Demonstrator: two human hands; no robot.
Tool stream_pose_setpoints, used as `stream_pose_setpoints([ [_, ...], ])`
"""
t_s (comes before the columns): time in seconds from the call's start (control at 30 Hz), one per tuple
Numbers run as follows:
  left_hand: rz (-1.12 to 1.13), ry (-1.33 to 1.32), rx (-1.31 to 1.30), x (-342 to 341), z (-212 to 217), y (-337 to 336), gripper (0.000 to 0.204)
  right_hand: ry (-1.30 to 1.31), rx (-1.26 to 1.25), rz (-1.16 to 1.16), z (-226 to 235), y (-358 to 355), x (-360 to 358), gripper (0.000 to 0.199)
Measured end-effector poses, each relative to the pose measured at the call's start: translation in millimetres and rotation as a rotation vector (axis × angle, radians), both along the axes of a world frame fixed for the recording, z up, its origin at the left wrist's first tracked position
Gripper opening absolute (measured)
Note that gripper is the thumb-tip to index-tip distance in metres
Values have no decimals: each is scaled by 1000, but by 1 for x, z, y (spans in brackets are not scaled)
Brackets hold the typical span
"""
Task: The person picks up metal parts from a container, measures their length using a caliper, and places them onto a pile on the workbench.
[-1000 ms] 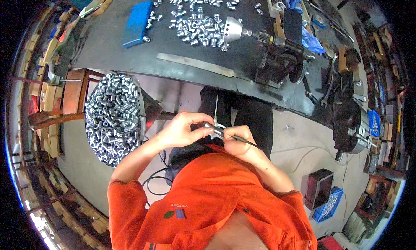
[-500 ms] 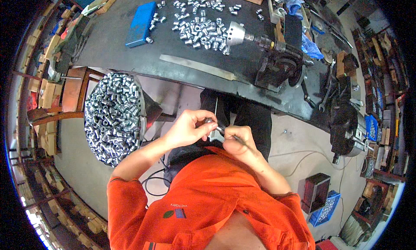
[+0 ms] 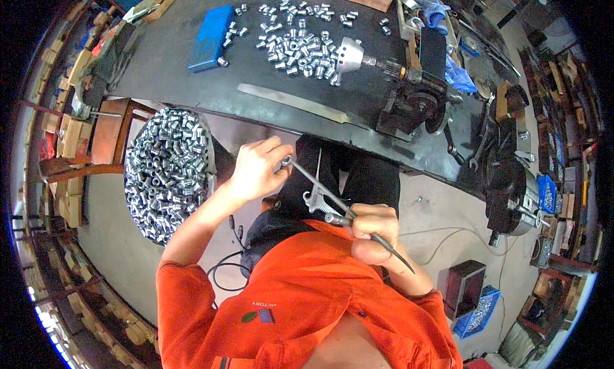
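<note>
1. Left hand (image 3: pixel 261 167): raised in front of the body, in the space below the bench edge. The fingers are curled into a narrow pinch. A small metal fitting (image 3: pixel 286 160) shows at the fingertips; its far side is hidden by the fingers.

2. Right hand (image 3: pixel 374 227): closed around a slender rod-shaped tool (image 3: pixel 325 191). The tool runs diagonally through the fist; its upper end is at the fitting in the left hand, and its dark, tapered end projects beyond the right hand. Whether the upper end enters the fitting or only touches it cannot be told.

3. Grey cylindrical part (image 3: pixel 336 220): located at the thumb side of the right fist, just beside the rod. Its hold within the fist is partly hidden.

4. Hooked metal tool (image 3: pixel 311 199): located between the hands, below the rod in the view, near the lap.

5. Heap of metal fittings (image 3: pixel 167 177): located to the left of the left forearm, below bench level.

6. Workbench (image 3: pixel 160 71): located ahead of the person. It carries loose fittings (image 3: pixel 303 54), a blue block (image 3: pixel 211 39), a flat metal strip (image 3: pixel 291 103) near the front edge and, to the right, a cranked fixture (image 3: pixel 412 106) with a conical head (image 3: pixel 350 54) beside the loose fittings.
</note>
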State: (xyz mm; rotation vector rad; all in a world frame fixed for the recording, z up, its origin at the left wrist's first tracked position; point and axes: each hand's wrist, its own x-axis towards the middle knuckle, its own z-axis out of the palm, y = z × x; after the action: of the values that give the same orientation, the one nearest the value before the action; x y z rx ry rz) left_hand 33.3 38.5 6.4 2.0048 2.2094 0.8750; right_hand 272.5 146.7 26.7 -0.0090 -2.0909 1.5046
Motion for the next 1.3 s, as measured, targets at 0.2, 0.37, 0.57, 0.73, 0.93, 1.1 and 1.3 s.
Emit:
stream_pose_setpoints([
  [0.2,-8,38,18,0,-4,2,28,-47,-6,14,-1,-3,-10,28],
  [0.37,-34,55,0,3,-5,6,27,-128,-66,71,-4,4,-21,27],
  [0.57,-109,-51,15,17,-8,25,30,-158,161,-19,-29,10,-44,24],
  [0.73,-71,-59,-61,7,-4,41,25,-65,218,-100,-21,15,-27,21],
  [0.93,161,-17,-53,-48,-16,113,26,-20,336,-288,-22,15,-11,25],
  [1.1,318,-61,111,-107,-23,181,39,-19,228,-264,-37,4,-9,17],
  [1.3,259,-261,145,-127,11,143,32,-41,217,-339,-45,3,-3,17],
])
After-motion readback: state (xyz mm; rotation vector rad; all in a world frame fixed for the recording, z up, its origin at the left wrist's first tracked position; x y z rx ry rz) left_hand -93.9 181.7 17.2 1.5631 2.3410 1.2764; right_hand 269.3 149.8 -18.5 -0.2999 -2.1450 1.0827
